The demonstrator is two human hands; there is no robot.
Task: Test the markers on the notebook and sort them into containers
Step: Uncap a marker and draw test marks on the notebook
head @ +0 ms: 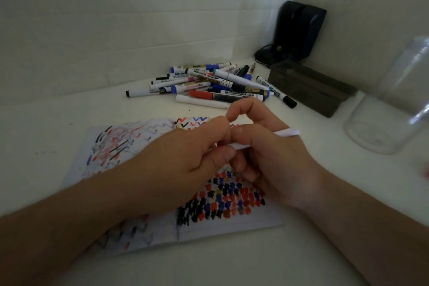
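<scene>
Head view: both hands meeting over the notebook [130, 146]; right hand [274, 165] gripping a white marker [287, 133], long axis running left-right; left hand [185, 158] pinching its near end, likely the cap; marker pile [209, 83] lying beyond; clear container [380, 127] sitting right on the desk [325, 251].

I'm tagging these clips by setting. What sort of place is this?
Probably a desk or worktop set into a wall corner, indoors. Clues: a pile of whiteboard markers, a scribbled-on notebook, and a black device with a cable standing in the corner.
</scene>
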